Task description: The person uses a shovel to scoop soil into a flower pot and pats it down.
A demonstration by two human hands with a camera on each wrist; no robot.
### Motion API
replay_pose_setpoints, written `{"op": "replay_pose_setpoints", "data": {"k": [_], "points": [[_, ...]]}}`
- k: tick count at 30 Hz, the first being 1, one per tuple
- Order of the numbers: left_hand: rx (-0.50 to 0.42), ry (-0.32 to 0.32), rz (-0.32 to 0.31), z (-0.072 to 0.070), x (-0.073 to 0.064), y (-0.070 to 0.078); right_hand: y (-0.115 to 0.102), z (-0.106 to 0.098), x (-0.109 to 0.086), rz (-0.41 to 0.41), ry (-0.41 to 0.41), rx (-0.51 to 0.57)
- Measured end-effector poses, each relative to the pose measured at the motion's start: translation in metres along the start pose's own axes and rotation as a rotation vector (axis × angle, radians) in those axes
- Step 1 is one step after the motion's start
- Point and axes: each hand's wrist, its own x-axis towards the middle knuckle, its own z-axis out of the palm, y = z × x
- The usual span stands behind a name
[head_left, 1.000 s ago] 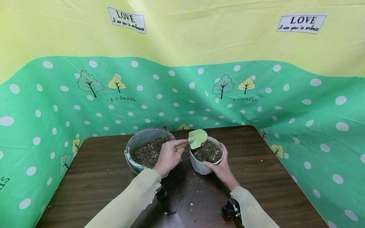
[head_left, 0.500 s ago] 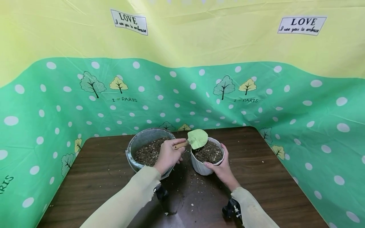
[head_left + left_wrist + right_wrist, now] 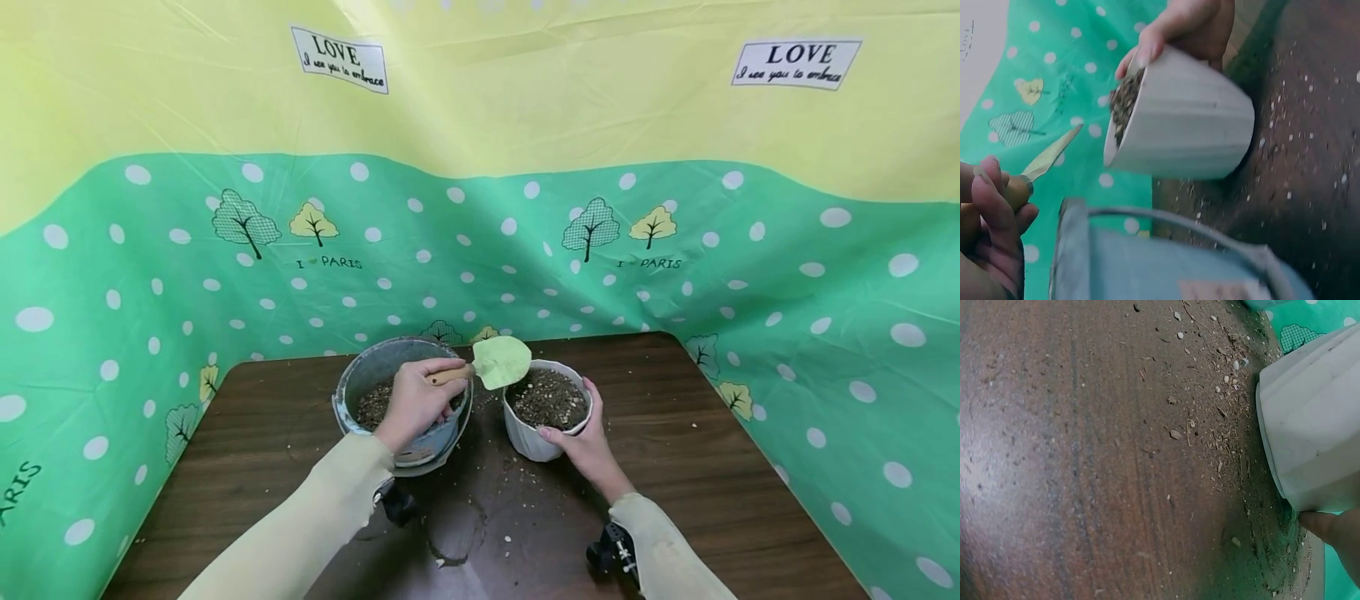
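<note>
My left hand [image 3: 417, 397] grips the wooden handle of a light green trowel [image 3: 502, 362] above the right side of a grey-blue bucket [image 3: 367, 367]. The trowel's blade points right, raised over the gap between the bucket and a white flowerpot [image 3: 532, 442]. Dark soil fills the flowerpot nearly to its rim, and more soil lies in the bucket. My right hand [image 3: 589, 442] holds the flowerpot at its right side, thumb at the near rim. In the left wrist view the trowel blade [image 3: 1052, 153] appears edge-on, apart from the flowerpot [image 3: 1185, 119].
Both containers stand on a dark brown wooden table [image 3: 712, 500]. Crumbs of soil and pale grains [image 3: 1225, 381] are scattered near the flowerpot's base. A green and yellow printed cloth [image 3: 465, 225] hangs behind and beside the table. The bucket has a wire handle [image 3: 1197, 231].
My left hand has moved left with the trowel, whose blade has come away from over the flowerpot toward the bucket. My right hand stays on the flowerpot.
</note>
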Motion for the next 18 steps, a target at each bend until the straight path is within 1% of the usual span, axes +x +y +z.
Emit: {"op": "replay_pose_setpoints", "data": {"k": [3,8,10,12,18], "points": [[0.030,0.030,0.006,-0.013,0.001,0.000,0.002,0.000,0.001,0.005,-0.003,-0.002],[0.041,0.063,-0.001,-0.038,0.002,0.000,-0.013,0.002,-0.005,0.000,-0.010,0.007],[0.050,0.075,-0.003,-0.048,0.002,-0.001,-0.016,0.002,-0.006,-0.006,-0.011,0.000],[0.063,0.088,-0.002,-0.059,0.002,-0.003,-0.012,0.002,-0.005,-0.008,-0.008,0.000],[0.109,0.125,0.000,-0.088,-0.001,-0.008,0.010,0.001,0.002,-0.024,0.016,-0.020]]}}
